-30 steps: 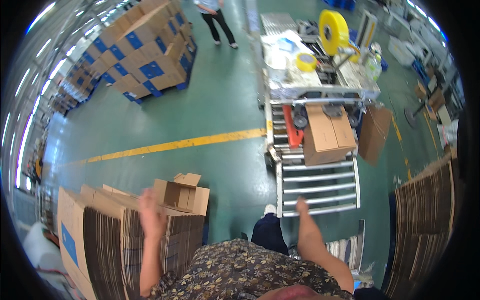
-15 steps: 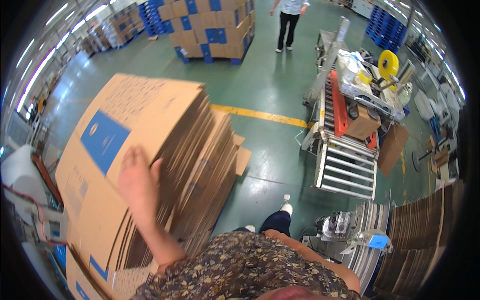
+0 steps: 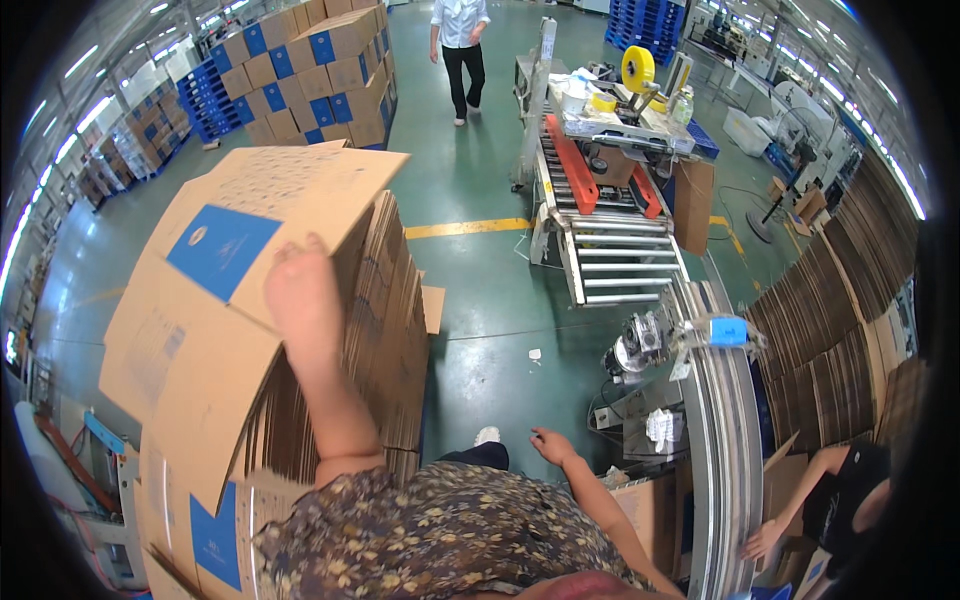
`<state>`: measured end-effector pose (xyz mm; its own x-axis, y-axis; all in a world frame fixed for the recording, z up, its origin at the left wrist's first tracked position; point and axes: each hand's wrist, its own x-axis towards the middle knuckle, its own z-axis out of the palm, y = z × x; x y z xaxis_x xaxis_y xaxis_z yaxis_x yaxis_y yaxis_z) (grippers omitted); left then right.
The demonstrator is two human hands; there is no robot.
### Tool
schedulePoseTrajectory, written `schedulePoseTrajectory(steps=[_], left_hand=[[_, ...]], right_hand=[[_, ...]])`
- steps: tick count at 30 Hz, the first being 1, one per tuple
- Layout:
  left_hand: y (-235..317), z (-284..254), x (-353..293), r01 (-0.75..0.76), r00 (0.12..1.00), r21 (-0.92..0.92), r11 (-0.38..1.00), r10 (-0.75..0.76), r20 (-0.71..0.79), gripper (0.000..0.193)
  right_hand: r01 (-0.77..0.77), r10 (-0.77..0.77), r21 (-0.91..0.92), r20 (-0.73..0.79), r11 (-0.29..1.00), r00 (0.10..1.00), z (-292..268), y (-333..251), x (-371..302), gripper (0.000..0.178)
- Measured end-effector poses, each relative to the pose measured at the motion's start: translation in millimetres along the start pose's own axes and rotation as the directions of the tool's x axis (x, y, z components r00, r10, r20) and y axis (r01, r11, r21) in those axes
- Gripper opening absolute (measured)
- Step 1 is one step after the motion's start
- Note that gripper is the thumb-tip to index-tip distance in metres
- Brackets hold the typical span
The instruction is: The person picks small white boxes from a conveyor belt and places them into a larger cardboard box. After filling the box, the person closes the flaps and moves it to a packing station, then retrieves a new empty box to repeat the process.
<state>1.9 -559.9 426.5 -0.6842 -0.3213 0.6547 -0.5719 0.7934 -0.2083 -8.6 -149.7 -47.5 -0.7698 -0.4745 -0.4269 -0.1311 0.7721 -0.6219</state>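
Note:
To my left stands a tall stack of flattened cardboard cartons (image 3: 385, 290), their edges facing me. The top flattened carton (image 3: 150, 270), brown with a blue printed panel, sits askew on it, its far right corner sticking out past the stack. My left hand (image 3: 300, 285) has its fingers curled at the right edge of this carton; the thumb is hidden. Low in front of my body, my right hand (image 3: 550, 446) hangs in the air with its fingers apart, holding nothing. It is left of a metal rail conveyor (image 3: 725, 430).
A roller conveyor (image 3: 625, 262) with a taping machine (image 3: 625, 110) stands ahead right. A co-worker's hand (image 3: 765, 540) rests by the rail at lower right. More flattened cartons (image 3: 820, 330) line the right. Another person (image 3: 460, 50) walks near stacked boxes (image 3: 300, 85).
My view has turned right. My left hand went from lying flat on the top carton to curled at its edge, and the carton has shifted. My right hand and a co-worker have come into view.

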Motion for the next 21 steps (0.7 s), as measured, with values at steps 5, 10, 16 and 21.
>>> schedulePoseTrajectory(steps=[5, 10, 16, 21], left_hand=[[61, -89, -96, -0.437, 0.896, -0.211, 0.874, 0.402, -0.191, 0.039], [78, -169, -186, -0.759, 0.65, -0.312, 0.571, 0.639, -0.412, 0.031], [123, -216, -284, -0.75, 0.06, -0.601, -0.278, 0.875, -0.481, 0.009], [223, -225, -372, -0.54, -0.181, -0.661, -0.522, 0.838, -0.514, 0.017]], right_hand=[[-0.072, 0.141, 0.171, -0.432, 0.983, 0.891, 46, 22, -180, 0.039], [-0.3, 0.401, 0.282, -0.447, 0.911, 0.8, 245, 136, -386, 0.04], [-0.568, 0.75, 0.533, -0.218, 0.627, 0.624, 428, 127, -533, 0.041], [-0.493, 0.752, 0.59, -0.347, 0.639, 0.56, 355, 27, -546, 0.046]])
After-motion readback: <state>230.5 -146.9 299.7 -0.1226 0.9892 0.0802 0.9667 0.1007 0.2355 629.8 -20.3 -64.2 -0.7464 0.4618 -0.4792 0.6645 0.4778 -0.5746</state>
